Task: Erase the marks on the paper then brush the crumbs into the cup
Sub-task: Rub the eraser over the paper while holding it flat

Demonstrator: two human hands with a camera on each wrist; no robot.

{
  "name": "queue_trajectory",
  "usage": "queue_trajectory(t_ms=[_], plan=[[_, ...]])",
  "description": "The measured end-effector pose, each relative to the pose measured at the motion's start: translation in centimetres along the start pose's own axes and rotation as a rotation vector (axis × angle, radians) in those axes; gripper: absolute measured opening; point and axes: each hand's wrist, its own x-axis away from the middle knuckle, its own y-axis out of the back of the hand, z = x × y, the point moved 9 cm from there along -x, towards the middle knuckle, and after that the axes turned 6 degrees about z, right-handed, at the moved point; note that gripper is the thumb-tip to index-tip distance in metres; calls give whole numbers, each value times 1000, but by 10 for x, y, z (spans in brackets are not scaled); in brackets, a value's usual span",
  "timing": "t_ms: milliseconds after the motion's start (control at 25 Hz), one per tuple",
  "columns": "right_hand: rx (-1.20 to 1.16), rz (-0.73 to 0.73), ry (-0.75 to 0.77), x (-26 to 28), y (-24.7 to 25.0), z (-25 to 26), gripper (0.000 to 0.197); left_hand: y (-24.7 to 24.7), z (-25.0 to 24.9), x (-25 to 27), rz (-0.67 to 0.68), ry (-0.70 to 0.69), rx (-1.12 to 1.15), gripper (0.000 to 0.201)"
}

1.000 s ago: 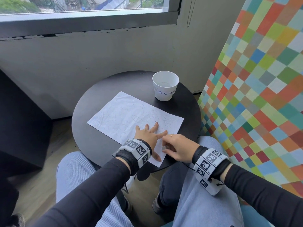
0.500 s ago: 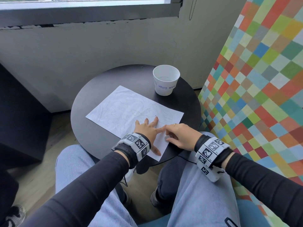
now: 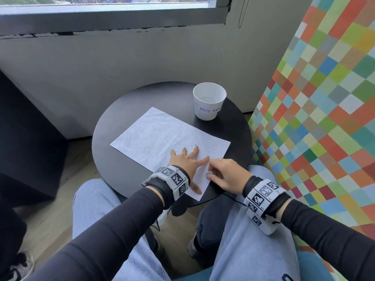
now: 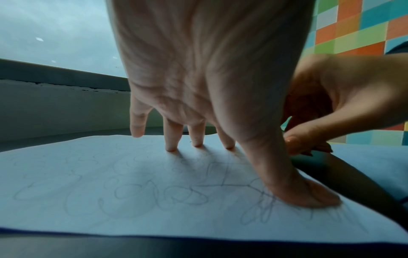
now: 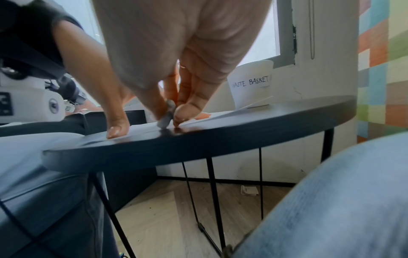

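Note:
A white sheet of paper (image 3: pixel 160 134) with faint pencil scribbles lies on the round black table (image 3: pixel 113 169). My left hand (image 3: pixel 187 159) presses flat on the paper's near part, fingers spread and straight; the left wrist view shows its thumb on the pencil marks (image 4: pixel 181 195). My right hand (image 3: pixel 221 171) pinches a small grey eraser (image 3: pixel 208 174), tip down on the paper's near right edge, also in the right wrist view as the eraser (image 5: pixel 166 113). A white paper cup (image 3: pixel 209 103) labelled "WASTE BASKET" stands upright at the table's far right, beyond the paper.
A multicoloured checked panel (image 3: pixel 316 110) stands close on the right. A grey wall and window sill (image 3: pixel 113 19) run behind the table. My knees in blue jeans (image 3: pixel 253 250) sit under the table's near edge. Thin black table legs (image 5: pixel 212 174) stand on wooden floor.
The right hand with the eraser has shifted slightly along the paper's near right edge. The left hand stays pressed on the paper. The head view has tilted a little.

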Motion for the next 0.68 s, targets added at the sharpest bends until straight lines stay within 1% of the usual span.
queue_trajectory(t_ms=[80, 200, 240, 320, 360, 400, 480, 520, 600, 640, 680], plan=[[-3, -56, -50, 0, 6, -6, 11, 0, 0, 0, 5, 2, -9, 119], [-16, 55, 45, 2, -10, 9, 13, 0, 0, 0, 2, 4, -17, 119], [-11, 53, 41, 1, -11, 9, 13, 0, 0, 0, 0, 4, -16, 118], [2, -57, -40, -1, 1, -3, 13, 0, 0, 0, 4, 5, -20, 119], [-1, -87, -67, -1, 4, -6, 13, 0, 0, 0, 7, 6, -21, 119], [-14, -69, -54, -1, 1, -4, 14, 1, 0, 0, 8, 7, -22, 119], [-44, 23, 11, -1, -11, 4, 15, 1, 0, 1, 12, 9, -19, 118], [-44, 24, 11, -1, -12, 4, 15, 1, 0, 2, 14, 8, -17, 118], [-38, -73, -60, -1, 0, -8, 15, 2, 0, 2, 11, 5, -12, 119], [-49, -89, -73, -1, 3, -12, 16, 2, 0, 2, 12, 4, -9, 119], [-68, -57, -49, 0, 1, -11, 16, 2, 0, 2, 14, 5, -6, 119]])
